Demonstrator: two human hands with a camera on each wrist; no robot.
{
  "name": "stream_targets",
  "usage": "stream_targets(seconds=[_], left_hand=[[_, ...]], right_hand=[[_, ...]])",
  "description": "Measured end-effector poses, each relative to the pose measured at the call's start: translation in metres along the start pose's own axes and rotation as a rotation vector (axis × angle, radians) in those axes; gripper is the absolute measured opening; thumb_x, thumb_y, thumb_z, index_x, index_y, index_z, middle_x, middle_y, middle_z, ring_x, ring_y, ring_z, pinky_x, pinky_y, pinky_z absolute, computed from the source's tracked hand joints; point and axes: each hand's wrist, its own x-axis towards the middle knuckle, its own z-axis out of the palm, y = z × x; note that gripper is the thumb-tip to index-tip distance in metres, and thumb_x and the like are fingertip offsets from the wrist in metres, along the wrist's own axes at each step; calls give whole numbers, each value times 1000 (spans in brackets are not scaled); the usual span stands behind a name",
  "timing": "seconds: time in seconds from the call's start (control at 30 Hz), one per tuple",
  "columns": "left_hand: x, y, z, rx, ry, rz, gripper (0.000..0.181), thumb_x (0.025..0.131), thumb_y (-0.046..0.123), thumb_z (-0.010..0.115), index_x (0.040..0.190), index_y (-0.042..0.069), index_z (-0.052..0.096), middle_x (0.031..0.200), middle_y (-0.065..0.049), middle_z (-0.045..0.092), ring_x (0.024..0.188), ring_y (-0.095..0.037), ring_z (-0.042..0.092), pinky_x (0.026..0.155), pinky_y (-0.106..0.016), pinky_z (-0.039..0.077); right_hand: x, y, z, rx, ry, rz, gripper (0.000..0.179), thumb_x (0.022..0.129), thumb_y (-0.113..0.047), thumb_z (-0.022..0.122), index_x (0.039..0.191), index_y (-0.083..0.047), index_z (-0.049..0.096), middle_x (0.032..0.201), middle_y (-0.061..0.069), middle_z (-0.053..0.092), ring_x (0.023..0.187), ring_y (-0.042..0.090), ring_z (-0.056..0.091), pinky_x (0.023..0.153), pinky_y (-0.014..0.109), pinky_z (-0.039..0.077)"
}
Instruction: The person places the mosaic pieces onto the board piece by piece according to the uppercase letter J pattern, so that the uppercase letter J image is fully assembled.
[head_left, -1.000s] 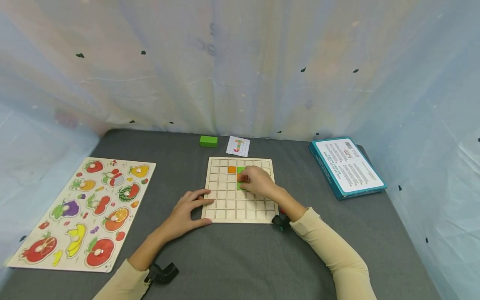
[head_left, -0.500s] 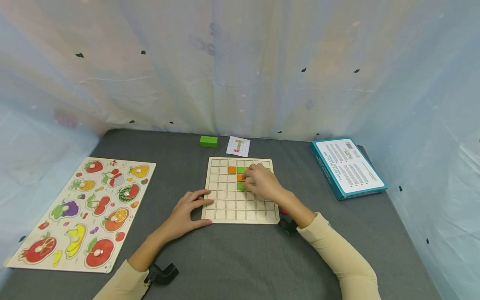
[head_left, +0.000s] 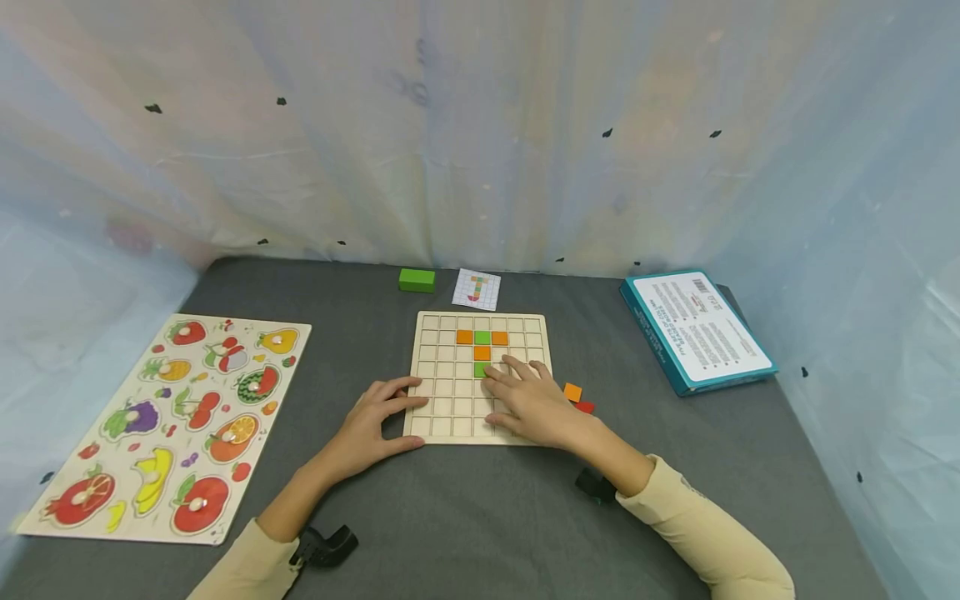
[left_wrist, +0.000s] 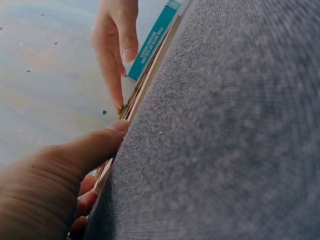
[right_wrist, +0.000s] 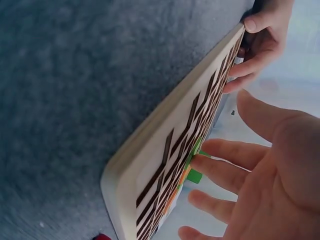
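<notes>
A pale wooden grid board (head_left: pixel 442 408) lies on the grey cloth. In its upper half, an orange tile (head_left: pixel 465 337), a green tile (head_left: pixel 482 337) and another orange tile (head_left: pixel 499 338) form a row. Below the middle one sit a third orange tile (head_left: pixel 482 353) and a second green tile (head_left: pixel 480 369). My right hand (head_left: pixel 536 408) is spread over the board's right side, its index fingertip by the lower green tile, nothing held. My left hand (head_left: pixel 367 425) rests at the board's left edge, thumb by the front corner.
Right of the board lie a loose orange tile (head_left: pixel 573 392) and a red piece (head_left: pixel 584 407). Behind it are a green block (head_left: pixel 417 280) and a pattern card (head_left: pixel 487 292). A fruit puzzle (head_left: pixel 247 333) lies left; a teal box (head_left: pixel 675 367) stands right.
My right hand has drawn back from the upper tiles toward the front right, and its fingers have spread. The row's right-hand orange tile now shows fully. My left hand stays put.
</notes>
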Motion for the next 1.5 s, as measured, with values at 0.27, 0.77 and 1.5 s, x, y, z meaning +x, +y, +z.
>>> stream_targets(seconds=[0.27, 0.77, 1.5], left_hand=[[0, 1, 0, 3, -1, -3, 58, 80, 39, 84, 131, 16, 67, 149, -3, 46, 114, -14, 43, 95, -48, 35], [-1, 1, 0, -7, 4, 4, 59, 80, 37, 84, 132, 15, 67, 149, -4, 46, 113, -14, 43, 94, -48, 35], [0, 2, -1, -3, 2, -3, 59, 80, 38, 84, 131, 15, 67, 149, -3, 47, 112, -14, 42, 93, -48, 36]], right_hand=[[-15, 22, -6, 132, 127, 37, 55, 94, -31, 70, 141, -5, 56, 147, 19, 48, 139, 39, 36, 105, 63, 29], [-65, 88, -3, 256, 200, 328, 27, 88, -17, 78, 110, -3, 71, 100, 10, 59, 92, 28, 51, 76, 44, 37], [-54, 81, 2, 283, 205, 335, 18, 85, -16, 81, 94, -8, 67, 91, 4, 60, 89, 26, 52, 78, 44, 37]])
